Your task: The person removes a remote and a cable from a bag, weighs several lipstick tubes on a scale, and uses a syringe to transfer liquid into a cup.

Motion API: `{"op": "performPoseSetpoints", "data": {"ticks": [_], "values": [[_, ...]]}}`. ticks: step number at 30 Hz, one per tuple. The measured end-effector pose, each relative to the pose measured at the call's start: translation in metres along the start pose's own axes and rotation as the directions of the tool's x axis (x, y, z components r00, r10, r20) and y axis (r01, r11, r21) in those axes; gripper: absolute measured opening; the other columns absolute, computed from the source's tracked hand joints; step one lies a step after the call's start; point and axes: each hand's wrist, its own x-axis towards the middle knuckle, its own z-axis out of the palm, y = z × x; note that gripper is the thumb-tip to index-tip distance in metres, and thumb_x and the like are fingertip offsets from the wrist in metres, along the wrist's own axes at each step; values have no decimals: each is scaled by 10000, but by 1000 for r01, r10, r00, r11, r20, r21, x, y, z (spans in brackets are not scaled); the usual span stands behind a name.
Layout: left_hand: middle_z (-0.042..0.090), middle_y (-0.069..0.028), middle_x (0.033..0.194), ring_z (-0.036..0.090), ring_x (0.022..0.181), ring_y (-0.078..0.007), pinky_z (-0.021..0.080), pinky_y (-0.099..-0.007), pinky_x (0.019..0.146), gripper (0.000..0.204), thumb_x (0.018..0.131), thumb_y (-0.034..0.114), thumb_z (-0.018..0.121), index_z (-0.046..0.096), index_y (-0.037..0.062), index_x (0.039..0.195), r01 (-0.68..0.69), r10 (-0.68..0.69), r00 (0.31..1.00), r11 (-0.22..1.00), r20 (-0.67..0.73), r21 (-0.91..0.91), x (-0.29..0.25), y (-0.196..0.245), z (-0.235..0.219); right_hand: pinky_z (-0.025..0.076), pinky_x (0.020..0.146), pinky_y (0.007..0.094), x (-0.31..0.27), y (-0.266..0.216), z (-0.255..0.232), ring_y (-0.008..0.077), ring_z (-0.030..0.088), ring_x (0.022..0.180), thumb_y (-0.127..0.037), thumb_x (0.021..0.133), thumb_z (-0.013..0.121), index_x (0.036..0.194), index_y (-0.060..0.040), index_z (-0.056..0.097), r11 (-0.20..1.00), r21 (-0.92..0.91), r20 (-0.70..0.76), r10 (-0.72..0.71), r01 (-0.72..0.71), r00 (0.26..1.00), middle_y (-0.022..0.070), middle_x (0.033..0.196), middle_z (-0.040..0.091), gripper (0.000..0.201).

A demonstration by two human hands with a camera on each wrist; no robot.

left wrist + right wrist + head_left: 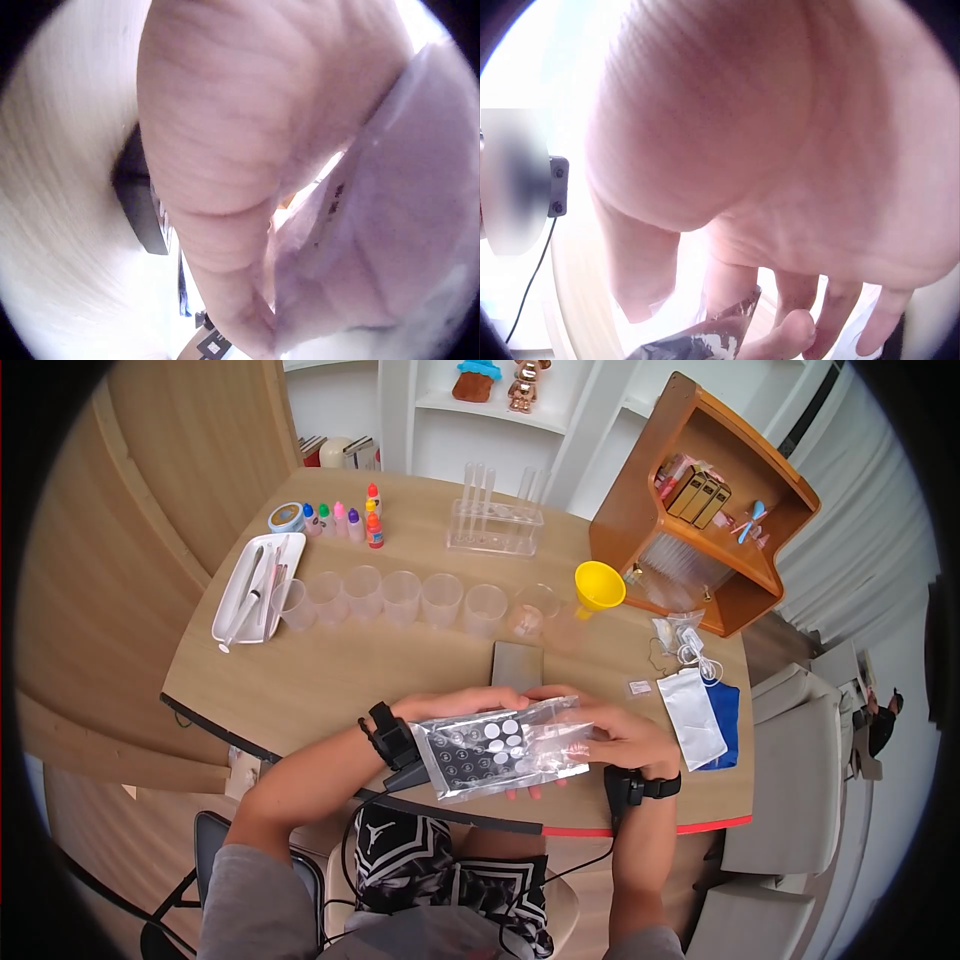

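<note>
Both hands hold a clear plastic bag [445,785] above the table's near edge. Inside it shows a black sheet [460,755] with several rows of round marks, some of them plain white discs. My left hand [465,703] grips the bag from its far side, its fingers mostly hidden behind it; in the left wrist view the thumb [217,247] lies against the plastic. At the bag's right end is my right hand [635,738], with a silvery edge of the bag [731,326] between its thumb and fingers in the right wrist view.
Just beyond the hands lies a grey flat box [517,663]. Clear cups [401,597] stand in a row, with a yellow funnel [600,586] at their right end. A test tube rack [495,528], dropper bottles [374,535], a white tray [228,600] and a wooden cabinet [625,510] stand around.
</note>
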Motion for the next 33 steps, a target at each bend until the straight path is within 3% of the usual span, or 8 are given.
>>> {"op": "performPoseSetpoints", "data": {"ticks": [2, 12, 14, 17, 20, 24, 29, 33], "values": [[583, -282, 1371, 657, 1141, -441, 566, -521, 933, 586, 1052, 437, 368, 449, 14, 1449, -9, 9, 1000, 1000, 2, -6, 2, 3, 1, 341, 1150, 420, -2, -6, -1, 328, 376, 1441, -138, 991, 633, 1314, 72, 606, 981, 193, 13, 28, -30, 1000, 219, 1570, 366, 386], [557, -298, 1395, 634, 1175, -455, 543, -539, 963, 603, 1049, 439, 371, 412, 24, 1483, -51, 52, 998, 998, 24, -34, 5, 7, 3, 385, 1121, 438, -2, -4, -3, 364, 443, 1415, -122, 976, 656, 1163, 58, 719, 992, 123, -138, 30, -13, 990, 284, 1567, 383, 267], [552, -301, 1400, 630, 1181, -458, 539, -543, 969, 606, 1048, 440, 372, 404, 26, 1490, -54, 56, 998, 997, 28, -48, 6, 6, 2, 414, 1098, 402, 3, 1, 0, 319, 476, 1388, -47, 980, 624, 1223, 24, 701, 997, 54, -125, -53, 60, 991, 221, 1583, 391, 264], [544, -306, 1407, 623, 1191, -463, 532, -548, 978, 613, 1047, 440, 373, 393, 29, 1500, -58, 60, 997, 997, 37, -58, 6, 6, 3, 433, 1081, 398, 10, 5, 4, 313, 483, 1383, -67, 985, 623, 1201, 19, 708, 998, -43, -132, -40, 35, 990, 210, 1583, 394, 248], [536, -311, 1415, 616, 1201, -467, 525, -553, 987, 619, 1046, 441, 373, 382, 32, 1511, -64, 67, 997, 996, 43, -62, 2, 6, 4, 440, 1072, 391, 16, -1, 14, 299, 495, 1367, -79, 984, 626, 1183, 32, 705, 994, 77, -204, 93, -79, 975, 208, 1573, 407, 241], [526, -318, 1424, 607, 1214, -472, 516, -561, 999, 628, 1045, 442, 374, 367, 36, 1524, -71, 76, 996, 994, 53, -78, 3, 6, 3, 451, 1054, 380, 10, -2, 10, 288, 515, 1341, -98, 977, 645, 1189, 29, 700, 999, 7, -185, 50, -50, 981, 203, 1551, 439, 253], [515, -322, 1435, 599, 1229, -468, 511, -560, 1007, 650, 1037, 451, 380, 357, 36, 1537, -83, 89, 993, 994, 81, -70, 1, 1, 5, 474, 1020, 373, -1, -5, -2, 275, 547, 1306, -90, 955, 675, 1135, 30, 730, 999, -42, -298, -35, 23, 954, 205, 1481, 525, 223], [516, -321, 1433, 606, 1226, -449, 515, -541, 1010, 675, 1017, 462, 395, 371, 29, 1535, -77, 77, 988, 997, 136, 1, 0, 5, 4, 476, 1020, 375, -7, -5, -8, 276, 584, 1267, -77, 939, 691, 1105, 30, 746, 998, 31, -344, -39, 53, 938, 224, 1424, 577, 205]]}}
